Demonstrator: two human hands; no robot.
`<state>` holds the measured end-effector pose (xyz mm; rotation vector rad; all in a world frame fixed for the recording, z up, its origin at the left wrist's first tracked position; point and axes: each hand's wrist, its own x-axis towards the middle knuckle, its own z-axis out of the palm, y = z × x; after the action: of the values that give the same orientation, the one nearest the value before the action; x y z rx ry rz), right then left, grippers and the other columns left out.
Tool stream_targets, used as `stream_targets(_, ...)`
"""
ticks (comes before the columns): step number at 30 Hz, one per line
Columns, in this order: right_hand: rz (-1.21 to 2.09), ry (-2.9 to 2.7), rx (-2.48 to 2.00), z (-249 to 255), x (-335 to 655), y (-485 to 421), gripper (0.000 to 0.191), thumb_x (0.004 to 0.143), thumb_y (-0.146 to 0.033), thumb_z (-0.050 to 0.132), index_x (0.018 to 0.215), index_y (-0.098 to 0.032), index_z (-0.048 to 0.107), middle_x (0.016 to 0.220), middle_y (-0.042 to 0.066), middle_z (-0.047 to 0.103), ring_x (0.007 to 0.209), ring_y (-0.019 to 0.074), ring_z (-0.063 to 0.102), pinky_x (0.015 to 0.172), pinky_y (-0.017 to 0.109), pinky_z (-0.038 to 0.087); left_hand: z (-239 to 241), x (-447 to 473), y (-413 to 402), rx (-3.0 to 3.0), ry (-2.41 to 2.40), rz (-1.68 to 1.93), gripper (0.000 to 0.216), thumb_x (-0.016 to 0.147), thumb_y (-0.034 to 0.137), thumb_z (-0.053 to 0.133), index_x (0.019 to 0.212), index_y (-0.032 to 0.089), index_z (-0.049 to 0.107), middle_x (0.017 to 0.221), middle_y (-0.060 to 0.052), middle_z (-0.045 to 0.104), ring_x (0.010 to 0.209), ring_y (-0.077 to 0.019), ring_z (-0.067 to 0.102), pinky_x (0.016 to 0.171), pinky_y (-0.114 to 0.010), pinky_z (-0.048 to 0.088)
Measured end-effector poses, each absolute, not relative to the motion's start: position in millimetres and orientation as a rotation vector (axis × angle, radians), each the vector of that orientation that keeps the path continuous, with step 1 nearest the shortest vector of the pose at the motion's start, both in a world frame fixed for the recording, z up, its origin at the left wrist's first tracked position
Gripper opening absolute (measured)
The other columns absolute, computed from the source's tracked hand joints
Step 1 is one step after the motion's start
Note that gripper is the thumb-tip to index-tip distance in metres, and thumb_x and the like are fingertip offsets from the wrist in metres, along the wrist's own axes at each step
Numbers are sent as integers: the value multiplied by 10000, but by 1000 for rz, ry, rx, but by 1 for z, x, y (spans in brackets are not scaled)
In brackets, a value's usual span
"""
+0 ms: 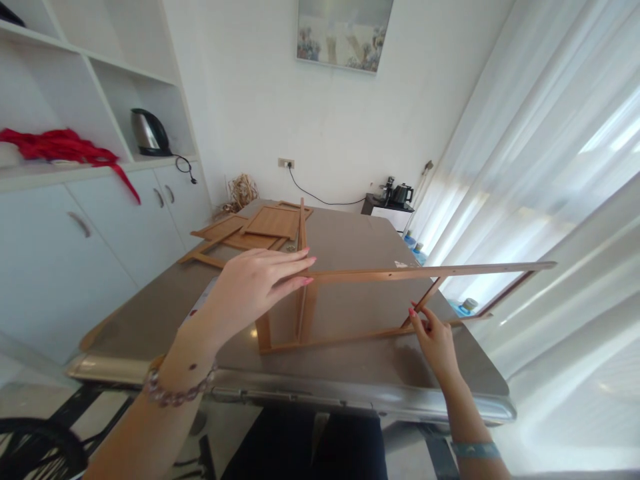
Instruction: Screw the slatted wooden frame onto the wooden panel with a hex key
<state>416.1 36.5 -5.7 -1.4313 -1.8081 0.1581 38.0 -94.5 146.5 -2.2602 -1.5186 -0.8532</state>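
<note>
A light-brown wooden frame (380,275) stands on its side along the near part of the grey-brown table (345,233), its right end reaching past the table's edge. My left hand (250,277) grips the left end of its top rail, fingers above and thumb below. A narrow wooden strip (303,225) sticks up just behind those fingertips; how it meets the frame is hidden by the hand. My right hand (435,340) pinches a short crossbar (431,292) between the frame's two long rails, thumb and fingers closed on it.
Several wooden panels (273,221) and frame pieces lie at the table's back left. A paper sheet (203,300) is partly behind my left arm. White curtains (530,173) hang close to the frame's right end. Cabinets (107,233) stand on the left.
</note>
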Motion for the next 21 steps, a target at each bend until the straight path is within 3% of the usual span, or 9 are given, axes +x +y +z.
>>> stream_targets(11, 81, -1847, -1405, -16, 415, 33, 691, 912, -739, 299, 957, -173, 692, 481, -19, 501, 469, 164, 462, 627, 301, 360, 144, 25, -88, -2357, -1455, -845, 420, 982, 504, 462, 1329, 304, 590, 1394, 74, 573, 1253, -171, 593, 1095, -364, 483)
stream_targets(21, 32, -1808, -1413, -23, 408, 18, 705, 883, -797, 290, 817, -185, 636, 475, -15, 504, 494, 171, 444, 666, 305, 352, 149, 5, -77, -2401, -1395, -911, 410, 961, 501, 499, 1289, 294, 630, 1356, 38, 605, 1256, -191, 595, 1105, -366, 486)
